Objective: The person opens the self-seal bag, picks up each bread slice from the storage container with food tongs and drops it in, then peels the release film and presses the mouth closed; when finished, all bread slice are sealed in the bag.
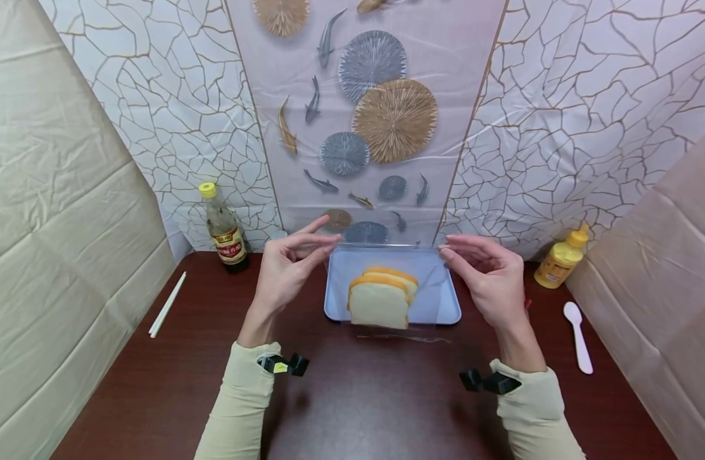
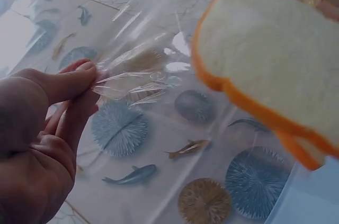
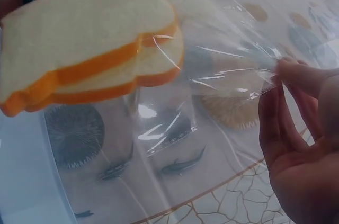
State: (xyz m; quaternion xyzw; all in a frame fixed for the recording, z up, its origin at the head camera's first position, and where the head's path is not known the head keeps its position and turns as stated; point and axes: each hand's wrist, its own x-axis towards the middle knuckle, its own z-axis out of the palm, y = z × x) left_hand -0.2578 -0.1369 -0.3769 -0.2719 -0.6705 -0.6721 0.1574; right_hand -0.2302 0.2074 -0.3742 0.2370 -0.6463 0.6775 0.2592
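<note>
A clear plastic bag or film [image 1: 435, 281] stretches between my two hands. My left hand [image 1: 289, 268] pinches its upper left corner between thumb and fingers, and the right hand [image 1: 490, 275] does the same at the upper right. Two slices of bread [image 1: 379, 303] with orange crusts stand close together, one behind the other, amid the clear plastic. Whether they are inside it I cannot tell. Below and behind them lies a light blue tray [image 1: 334, 303]. In the left wrist view the film [image 2: 132, 70] gathers in creases at my fingertips; creases also show in the film [image 3: 228, 75] in the right wrist view.
A sauce bottle [image 1: 228, 239] with a yellow cap and white chopsticks [image 1: 167, 305] are at the left of the dark table [image 1: 381, 396]. On the right are a yellow squeeze bottle [image 1: 561, 259] and a white spoon [image 1: 578, 338]. Patterned cloth walls enclose the table.
</note>
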